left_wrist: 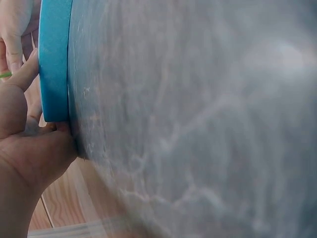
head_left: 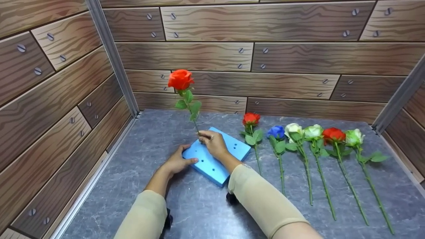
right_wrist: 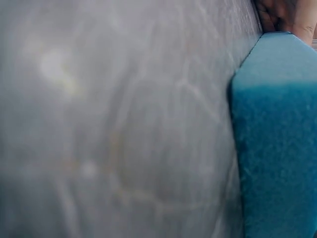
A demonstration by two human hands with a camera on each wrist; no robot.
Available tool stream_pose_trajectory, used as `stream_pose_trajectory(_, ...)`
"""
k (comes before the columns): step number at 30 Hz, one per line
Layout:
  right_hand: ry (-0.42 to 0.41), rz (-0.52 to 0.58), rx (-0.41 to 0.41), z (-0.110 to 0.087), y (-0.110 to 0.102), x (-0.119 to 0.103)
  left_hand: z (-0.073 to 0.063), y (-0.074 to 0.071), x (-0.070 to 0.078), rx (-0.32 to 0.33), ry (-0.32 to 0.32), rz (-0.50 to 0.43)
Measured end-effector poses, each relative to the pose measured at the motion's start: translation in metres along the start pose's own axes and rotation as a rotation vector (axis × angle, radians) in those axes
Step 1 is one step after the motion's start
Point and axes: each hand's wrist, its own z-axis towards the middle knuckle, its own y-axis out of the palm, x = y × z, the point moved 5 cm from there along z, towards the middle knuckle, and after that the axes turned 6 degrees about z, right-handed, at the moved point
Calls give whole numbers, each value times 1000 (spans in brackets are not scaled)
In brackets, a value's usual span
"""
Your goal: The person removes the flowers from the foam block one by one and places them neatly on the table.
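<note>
Upright above the table stands a red rose (head_left: 181, 80) with a leafy green stem. My right hand (head_left: 214, 145) pinches that stem low down, at the far left part of a light blue foam block (head_left: 206, 163). The stem's lower end is hidden by the hand, so I cannot tell how deep it sits. Small dark holes dot the block's top. My left hand (head_left: 177, 162) grips the block's left corner, thumb on top, fingers along the side. In the left wrist view the hand (left_wrist: 34, 153) presses against the block's edge (left_wrist: 54, 64). The right wrist view shows mostly the block's side (right_wrist: 277, 148).
Right of the block, several roses lie in a row on the grey marbled table (head_left: 199, 212): a red rose (head_left: 251, 119), a blue rose (head_left: 276, 131), a white rose (head_left: 294, 128) and others. Wood-patterned walls (head_left: 212, 56) enclose the back and sides.
</note>
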Motion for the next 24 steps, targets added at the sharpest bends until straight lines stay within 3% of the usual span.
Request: stream_pose_trajectory(24,-83,-31,13,-1,-1,-6,1,0,0,10,-9,-4)
